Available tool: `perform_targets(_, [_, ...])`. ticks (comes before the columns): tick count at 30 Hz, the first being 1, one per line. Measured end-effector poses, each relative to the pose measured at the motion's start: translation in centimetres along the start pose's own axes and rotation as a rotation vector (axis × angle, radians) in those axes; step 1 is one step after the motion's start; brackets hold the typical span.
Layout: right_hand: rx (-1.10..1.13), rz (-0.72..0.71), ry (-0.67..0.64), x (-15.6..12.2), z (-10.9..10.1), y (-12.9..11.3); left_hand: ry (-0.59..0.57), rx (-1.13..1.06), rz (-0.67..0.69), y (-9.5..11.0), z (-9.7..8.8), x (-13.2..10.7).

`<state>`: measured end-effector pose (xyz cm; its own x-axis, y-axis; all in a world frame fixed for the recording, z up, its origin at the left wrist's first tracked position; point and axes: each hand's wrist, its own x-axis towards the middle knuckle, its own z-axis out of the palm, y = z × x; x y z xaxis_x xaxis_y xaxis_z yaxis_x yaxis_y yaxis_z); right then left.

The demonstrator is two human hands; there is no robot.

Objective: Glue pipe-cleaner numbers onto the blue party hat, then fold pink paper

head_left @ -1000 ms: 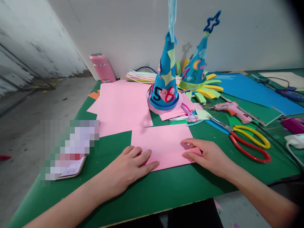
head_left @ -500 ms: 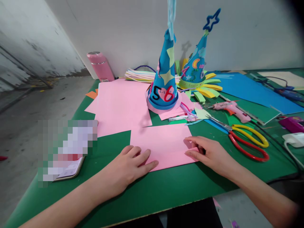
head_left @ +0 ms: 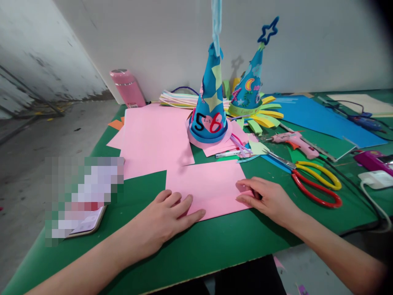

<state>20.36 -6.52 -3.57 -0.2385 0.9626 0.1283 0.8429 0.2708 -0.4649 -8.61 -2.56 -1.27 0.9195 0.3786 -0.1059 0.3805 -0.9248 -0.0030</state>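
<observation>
A pink sheet of paper (head_left: 215,184) lies on the green table near its front edge, with a strip folded over along the near side. My left hand (head_left: 172,215) rests on the sheet's lower left part, thumb and fingers apart, pressing near the fold. At the sheet's right edge, my right hand (head_left: 267,198) pinches the paper by the folded corner between thumb and fingers. The tips of some right-hand fingers are curled out of sight. Scissors (head_left: 316,180) with one red and one yellow handle lie just beyond my right hand.
Larger pink paper (head_left: 156,135) lies behind, beside a blue cone hat (head_left: 211,98) and a second decorated hat (head_left: 248,86). A pink glue gun (head_left: 296,143), blue sheet (head_left: 325,119) and white plug (head_left: 376,180) are at right. A phone (head_left: 89,221) and pink bottle (head_left: 128,90) stand left.
The whole view has shifted slightly to the right. Both hands keep nearly the same hold on the pink paper, and the folded strip looks a little flatter at the right.
</observation>
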Motion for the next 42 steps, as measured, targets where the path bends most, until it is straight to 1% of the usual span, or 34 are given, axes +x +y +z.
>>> perform_targets(5, [-0.009,-0.025,-0.026,0.1,-0.2,-0.1,-0.003,0.022,0.007,0.0,0.0,0.1])
perform_targets(8, [-0.026,-0.032,-0.018,0.2,-0.1,-0.1,0.012,0.028,0.002,0.0,0.1,0.1])
perform_targets(11, [-0.055,-0.039,0.003,0.1,0.1,0.0,-0.002,0.040,0.000,0.1,0.0,0.1])
perform_targets(20, [-0.228,-0.053,0.028,-0.1,0.1,0.0,-0.041,0.069,0.033,0.0,-0.6,0.5])
perform_targets(22, [-0.237,-0.055,0.022,0.0,0.0,0.1,-0.031,0.071,0.023,0.1,-0.4,0.5])
perform_targets(27, [-0.206,-0.033,0.025,-0.1,-0.3,0.5,0.039,0.071,-0.009,0.5,0.2,0.4])
perform_targets(29, [-0.134,-0.015,0.062,-0.4,-0.6,0.7,0.059,0.069,-0.012,0.6,0.3,0.3])
perform_targets(30, [-0.088,-0.002,0.108,-0.6,-0.8,0.6,0.068,0.068,-0.013,0.6,0.3,0.3])
perform_targets(32, [-0.023,0.007,0.251,-1.3,-1.1,-0.1,0.077,0.053,-0.013,0.6,0.3,0.2])
perform_targets(33, [-0.016,-0.012,0.317,-1.6,-1.1,-0.7,0.077,0.040,-0.012,0.6,0.3,0.2])
perform_targets(34, [-0.023,-0.062,0.349,-1.9,-1.0,-1.4,0.077,0.026,-0.012,0.5,0.2,0.2])
perform_targets(35, [-0.031,-0.143,0.327,-2.2,-0.8,-2.3,0.075,0.014,-0.014,0.5,0.1,0.2])
perform_targets(36, [-0.035,-0.250,0.253,-2.4,-0.5,-3.2,0.068,0.006,-0.010,0.5,0.0,0.2])
perform_targets(37, [-0.034,-0.350,0.149,-2.6,-0.1,-4.0,0.059,0.002,-0.002,0.5,-0.2,0.2])
perform_targets(38, [-0.038,-0.413,0.058,-2.7,0.4,-4.8,0.048,0.003,0.009,0.4,-0.3,0.2])
perform_targets(40, [-0.049,-0.439,-0.039,-2.8,1.4,-5.8,0.038,0.011,0.035,0.3,-0.6,0.2])
perform_targets(42, [-0.071,-0.418,-0.068,-2.8,2.1,-6.0,0.051,0.006,0.042,0.0,-0.6,0.0])
